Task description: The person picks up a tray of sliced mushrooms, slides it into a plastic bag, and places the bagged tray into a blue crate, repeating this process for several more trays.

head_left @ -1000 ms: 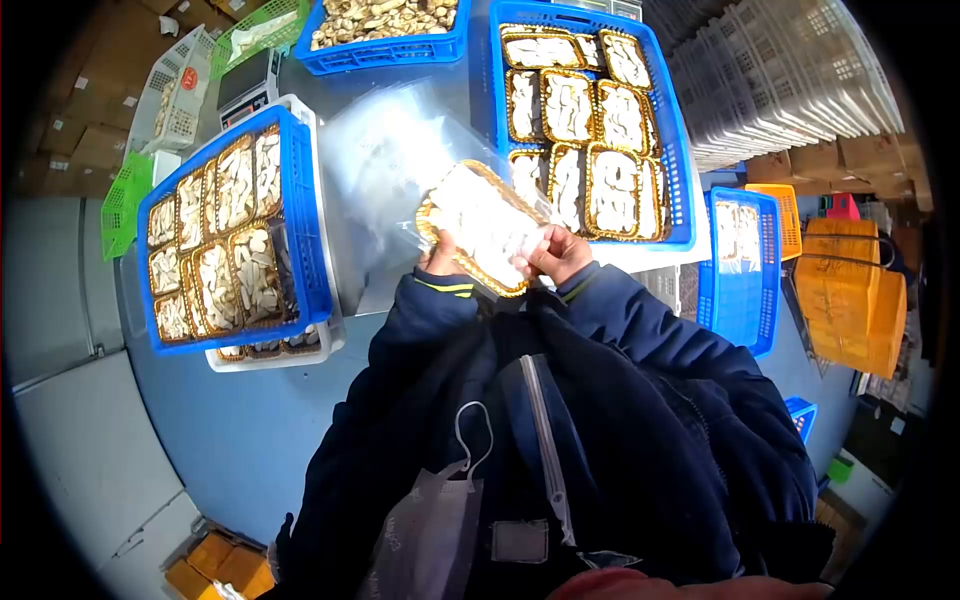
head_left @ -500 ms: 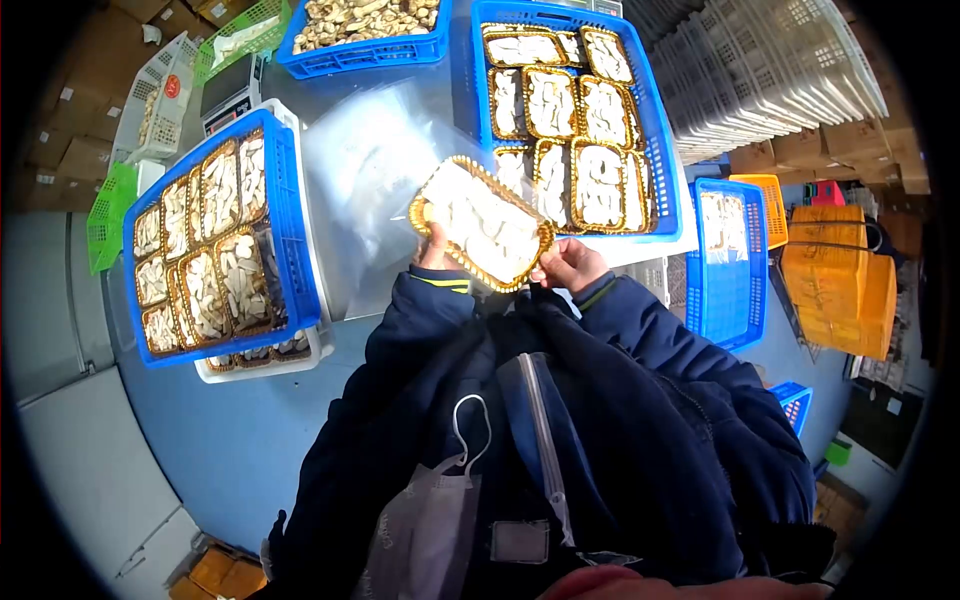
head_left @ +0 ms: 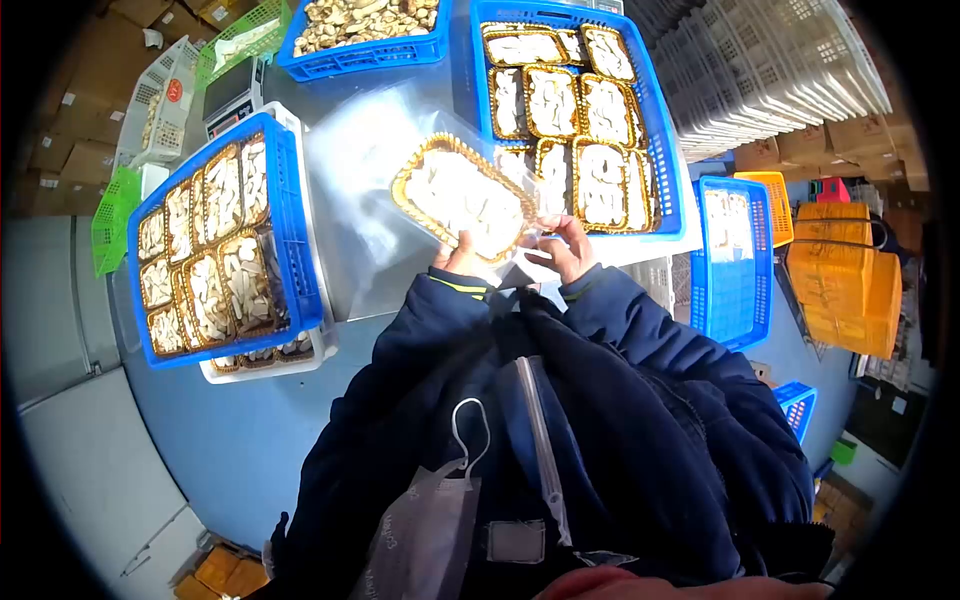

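Observation:
A gold-rimmed tray of pale sliced pieces (head_left: 465, 195), with clear plastic around it, is held tilted in front of me. My left hand (head_left: 462, 258) grips its lower edge. At the right end, my right hand (head_left: 568, 248) pinches the clear plastic beside the tray's corner. Under and behind the tray lies a pile of clear plastic sheets or bags (head_left: 350, 150) on the metal table (head_left: 370, 285). Blue crates with similar filled trays stand on both sides, one at the right (head_left: 665, 170) and one at the left (head_left: 297, 240).
At the back is a blue crate of brownish pieces (head_left: 365, 55), with a scale (head_left: 232, 100) to its left. White baskets (head_left: 770, 80) are stacked at the right. A blue crate (head_left: 732, 300) and orange bundles (head_left: 840, 280) stand lower right.
The tray has moved up and left and turned slightly. My left hand has shifted right along its lower edge, and my right hand has moved up from the tray's corner to the plastic.

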